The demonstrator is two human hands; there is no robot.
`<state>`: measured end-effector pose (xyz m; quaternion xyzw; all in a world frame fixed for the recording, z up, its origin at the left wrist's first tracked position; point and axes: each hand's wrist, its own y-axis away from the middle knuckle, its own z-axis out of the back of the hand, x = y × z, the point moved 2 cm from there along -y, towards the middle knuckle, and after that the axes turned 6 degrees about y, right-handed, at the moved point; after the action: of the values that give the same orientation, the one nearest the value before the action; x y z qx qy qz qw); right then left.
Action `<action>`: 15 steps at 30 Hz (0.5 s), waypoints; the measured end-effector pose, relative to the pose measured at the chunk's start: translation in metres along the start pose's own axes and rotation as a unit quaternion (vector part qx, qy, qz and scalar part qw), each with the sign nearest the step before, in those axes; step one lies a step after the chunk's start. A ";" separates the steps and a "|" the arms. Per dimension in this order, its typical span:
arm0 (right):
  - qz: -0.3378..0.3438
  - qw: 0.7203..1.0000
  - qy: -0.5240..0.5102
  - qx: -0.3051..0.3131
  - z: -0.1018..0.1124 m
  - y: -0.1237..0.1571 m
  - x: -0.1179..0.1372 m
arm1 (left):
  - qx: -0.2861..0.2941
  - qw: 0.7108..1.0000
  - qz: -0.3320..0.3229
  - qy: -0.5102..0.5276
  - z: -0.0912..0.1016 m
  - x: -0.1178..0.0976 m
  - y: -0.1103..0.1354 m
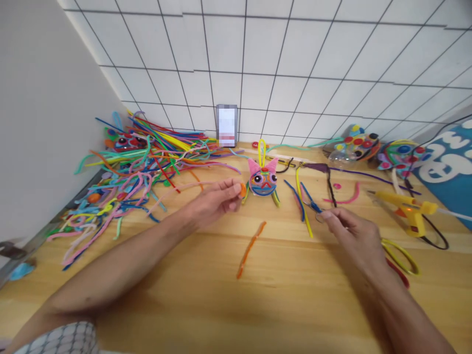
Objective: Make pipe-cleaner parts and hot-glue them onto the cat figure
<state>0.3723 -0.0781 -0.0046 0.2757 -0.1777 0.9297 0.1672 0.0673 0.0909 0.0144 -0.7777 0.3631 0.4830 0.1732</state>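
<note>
My left hand (223, 199) pinches a small orange coiled piece (243, 190), seemingly fuzzy pipe cleaner, between thumb and fingertips. Just right of it stands a round pipe-cleaner face (262, 181) with googly eyes, pink pointed ears and a yellow loop on top. My right hand (352, 231) is closed at the ring handle of small dark-blue scissors (312, 204), whose tip points away to the left. Beside them lie a yellow pipe cleaner (305, 209) and a blue one (295, 200). An orange pipe cleaner (251, 250) rests on the table between my hands.
Many coloured pipe cleaners (132, 182) are heaped at left. A phone (226, 125) leans on the tiled wall. Decorated figures (356, 146) stand at back right. A yellow glue gun (411, 209) with a cord lies right, near a yellow loop (403, 260) beside my right wrist.
</note>
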 end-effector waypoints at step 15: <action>-0.032 0.982 -0.186 0.024 -0.048 -0.036 0.039 | -0.046 0.861 -0.144 -0.486 0.050 -0.028 -0.052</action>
<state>0.3341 -0.0180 -0.0115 0.4531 -0.1747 0.8604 0.1545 0.0664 0.1679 0.0116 -0.4953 0.0943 0.7851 0.3598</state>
